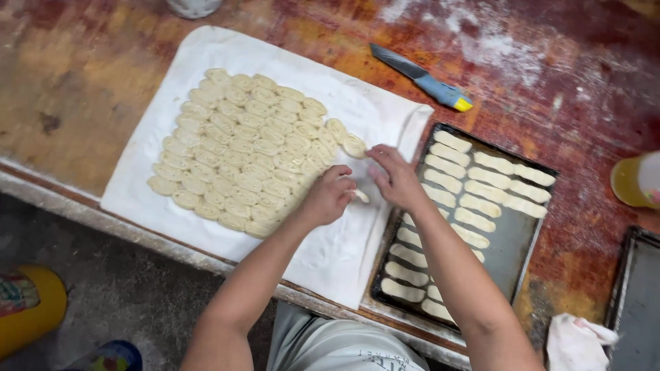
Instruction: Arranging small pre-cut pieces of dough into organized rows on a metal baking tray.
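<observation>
Reaching forward over the white cloth [172,206], both forearms are angled inward so the hands meet near its right edge. A small dough piece [359,196] is pinched by the curled fingers of the left hand [328,196], with the right hand [393,175] bent over it, fingers half closed; whether it grips anything cannot be told. Rows of cut dough spirals [240,151] are spread on the cloth to the left. A dark baking tray [512,240] with shaped pieces is set on the counter [82,75] just beside the right forearm.
</observation>
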